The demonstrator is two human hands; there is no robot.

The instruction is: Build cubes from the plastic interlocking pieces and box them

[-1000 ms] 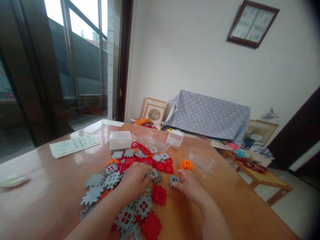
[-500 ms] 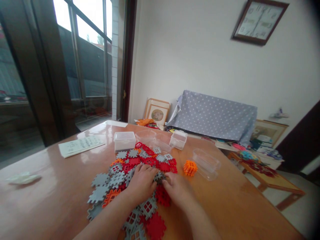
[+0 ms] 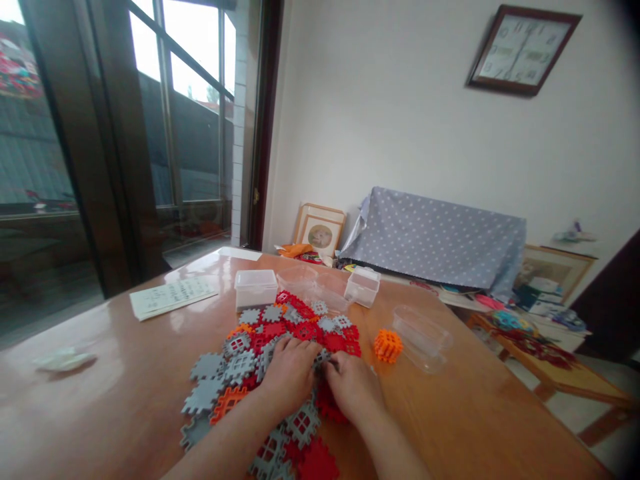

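Note:
My left hand (image 3: 291, 368) is over the middle of a pile of flat plastic interlocking tiles, its fingers curled down onto a grey interlocking tile (image 3: 321, 358). Close beside it on the right, my right hand (image 3: 354, 385) pinches the same grey tile between thumb and fingers. Most of that tile is hidden by the hands. Around them lie grey tiles (image 3: 204, 397), red tiles (image 3: 319, 460) and a few orange tiles (image 3: 229, 404), some solid and some with window-like openings. To the right of the pile stands a stack of orange tiles (image 3: 388, 345).
Behind the pile are a lidded plastic box (image 3: 256, 290), a smaller clear box (image 3: 363, 287) and clear trays. Another clear plastic container (image 3: 423, 339) lies at right. Written paper (image 3: 174, 297) and a crumpled wrapper (image 3: 65, 361) rest on the left of the wooden table (image 3: 450, 427).
The view has shifted slightly, so everything appears a little lower and further right. Both hands stay together at the grey tile, the right fingers a bit more curled.

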